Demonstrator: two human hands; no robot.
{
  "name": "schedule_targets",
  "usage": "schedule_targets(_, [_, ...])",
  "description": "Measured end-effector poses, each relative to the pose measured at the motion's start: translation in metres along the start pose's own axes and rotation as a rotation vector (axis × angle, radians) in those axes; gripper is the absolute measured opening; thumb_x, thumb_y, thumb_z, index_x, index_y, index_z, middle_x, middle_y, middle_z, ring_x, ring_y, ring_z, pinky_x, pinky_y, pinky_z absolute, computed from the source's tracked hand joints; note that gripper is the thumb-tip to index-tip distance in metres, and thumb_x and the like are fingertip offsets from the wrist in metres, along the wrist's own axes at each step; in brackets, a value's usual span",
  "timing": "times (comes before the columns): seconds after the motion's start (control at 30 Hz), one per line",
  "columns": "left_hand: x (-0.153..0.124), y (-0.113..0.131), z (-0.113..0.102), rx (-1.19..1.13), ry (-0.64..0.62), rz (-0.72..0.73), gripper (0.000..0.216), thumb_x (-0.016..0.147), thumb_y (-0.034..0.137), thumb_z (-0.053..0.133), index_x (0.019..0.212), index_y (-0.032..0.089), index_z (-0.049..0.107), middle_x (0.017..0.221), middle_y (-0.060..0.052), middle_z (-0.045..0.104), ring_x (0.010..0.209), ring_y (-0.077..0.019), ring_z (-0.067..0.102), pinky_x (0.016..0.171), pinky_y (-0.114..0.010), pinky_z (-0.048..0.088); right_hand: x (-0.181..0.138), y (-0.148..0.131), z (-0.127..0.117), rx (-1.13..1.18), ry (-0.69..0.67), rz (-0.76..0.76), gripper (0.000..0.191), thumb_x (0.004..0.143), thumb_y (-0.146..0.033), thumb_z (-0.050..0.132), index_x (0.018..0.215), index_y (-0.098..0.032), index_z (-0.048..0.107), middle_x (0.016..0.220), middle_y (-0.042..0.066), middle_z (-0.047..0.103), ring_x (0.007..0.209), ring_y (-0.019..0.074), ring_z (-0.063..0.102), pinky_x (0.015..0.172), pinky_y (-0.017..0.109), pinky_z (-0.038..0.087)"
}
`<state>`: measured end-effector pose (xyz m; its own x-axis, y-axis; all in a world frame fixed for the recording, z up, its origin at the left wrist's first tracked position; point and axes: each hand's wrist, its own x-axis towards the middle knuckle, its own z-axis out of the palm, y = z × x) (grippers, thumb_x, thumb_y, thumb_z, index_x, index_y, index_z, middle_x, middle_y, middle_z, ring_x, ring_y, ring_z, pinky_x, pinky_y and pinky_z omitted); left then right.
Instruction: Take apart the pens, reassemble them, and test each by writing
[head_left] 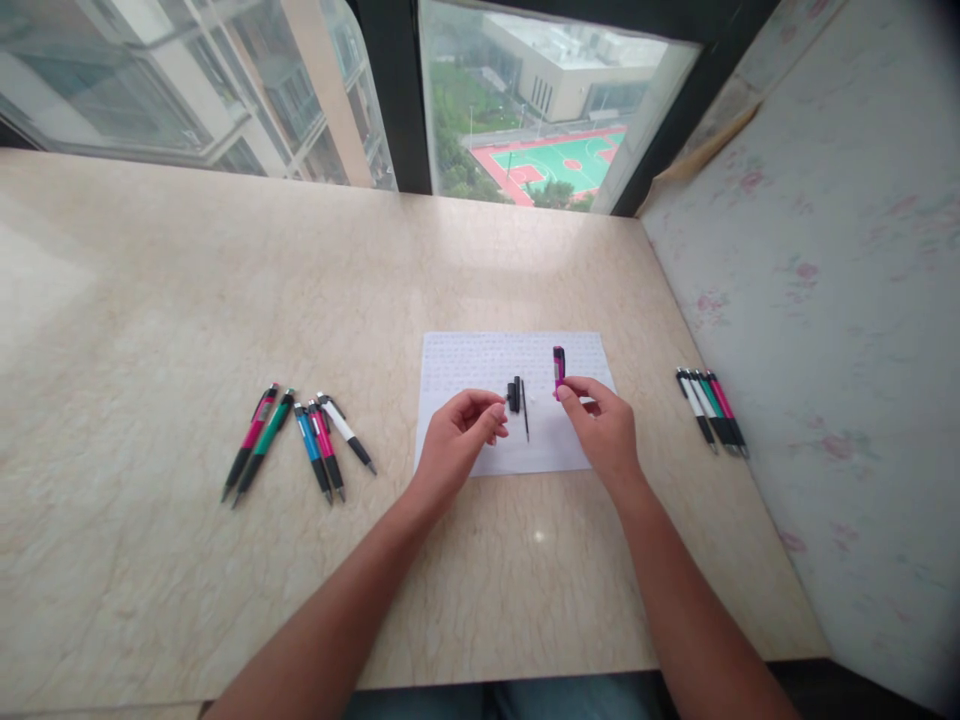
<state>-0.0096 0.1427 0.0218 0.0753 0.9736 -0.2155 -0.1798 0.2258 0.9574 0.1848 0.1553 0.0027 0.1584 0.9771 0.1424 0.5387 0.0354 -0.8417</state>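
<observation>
My right hand (606,425) pinches a purple pen barrel (559,370) with a black top and clip, held upright above the right part of a white sheet of paper (450,350). My left hand (463,428) is closed, thumb against fingertips, over the paper's left half; whether something small is between them I cannot make out. Between the hands lie short black pen parts (514,394) and a thin black refill (526,412). Faint rows of writing cover the upper part of the sheet.
On the left of the marble-patterned top (187,290) lie a red pen (251,440), a green pen (262,448), a blue pen (313,452), a pink pen (327,450) and a white pen (346,433). Several pens (712,410) lie beside the right wall (840,330). Windows (555,110) stand behind.
</observation>
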Motion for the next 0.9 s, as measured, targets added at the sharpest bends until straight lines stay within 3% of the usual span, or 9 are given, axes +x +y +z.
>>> schedule_targets(0.13, [0.0,-0.001,-0.001,0.007,0.0,-0.004,0.02,0.081,0.035,0.068,0.089,0.016,0.066,0.079,-0.004,0.066,0.066,-0.0126,0.061,0.061,-0.025,0.046,0.0,0.006,-0.002,-0.34,-0.035,-0.133,0.023,0.087,-0.035,0.055,0.084,-0.019,0.071,0.082,0.007,0.072,0.071,0.0189,0.06,0.07,0.033,0.046])
schedule_targets(0.27, [0.0,-0.002,-0.001,0.003,-0.016,-0.018,0.02,0.081,0.034,0.067,0.089,0.016,0.067,0.078,-0.004,0.066,0.066,-0.013,0.061,0.061,-0.025,0.045,-0.003,0.007,0.003,-0.459,-0.072,-0.116,0.022,0.087,-0.035,0.054,0.084,-0.019,0.07,0.078,0.006,0.071,0.067,0.0188,0.06,0.068,0.032,0.044])
schedule_targets(0.43, [-0.001,-0.001,0.0,0.002,-0.029,-0.019,0.019,0.081,0.034,0.066,0.088,0.016,0.067,0.076,-0.003,0.066,0.066,-0.0131,0.061,0.061,-0.025,0.045,-0.002,0.007,-0.002,-0.472,-0.059,-0.088,0.024,0.088,-0.037,0.054,0.084,-0.02,0.071,0.075,0.006,0.072,0.064,0.0185,0.061,0.064,0.03,0.042])
schedule_targets(0.57, [-0.004,0.001,0.001,0.004,-0.048,-0.011,0.023,0.084,0.039,0.063,0.083,0.016,0.066,0.074,-0.004,0.065,0.064,-0.0134,0.06,0.056,-0.024,0.043,0.004,0.012,-0.013,-0.415,0.029,0.016,0.028,0.088,-0.038,0.051,0.074,-0.02,0.066,0.067,0.004,0.068,0.061,0.0175,0.06,0.062,0.029,0.04])
schedule_targets(0.7, [-0.008,0.0,0.002,0.069,-0.177,0.009,0.033,0.089,0.045,0.055,0.073,0.017,0.064,0.061,-0.002,0.059,0.054,-0.0117,0.052,0.051,-0.023,0.039,0.009,0.02,-0.018,-0.331,0.1,0.051,0.032,0.086,-0.039,0.048,0.063,-0.02,0.058,0.057,0.001,0.059,0.054,0.0155,0.053,0.058,0.028,0.037])
schedule_targets(0.9, [-0.008,-0.007,0.004,0.426,-0.364,0.1,0.038,0.088,0.042,0.053,0.06,0.018,0.062,0.051,0.001,0.054,0.049,-0.0106,0.045,0.048,-0.023,0.032,0.011,0.025,-0.015,-0.295,0.163,0.05,0.028,0.082,-0.036,0.049,0.059,-0.02,0.052,0.052,-0.001,0.053,0.053,0.0149,0.05,0.057,0.028,0.036])
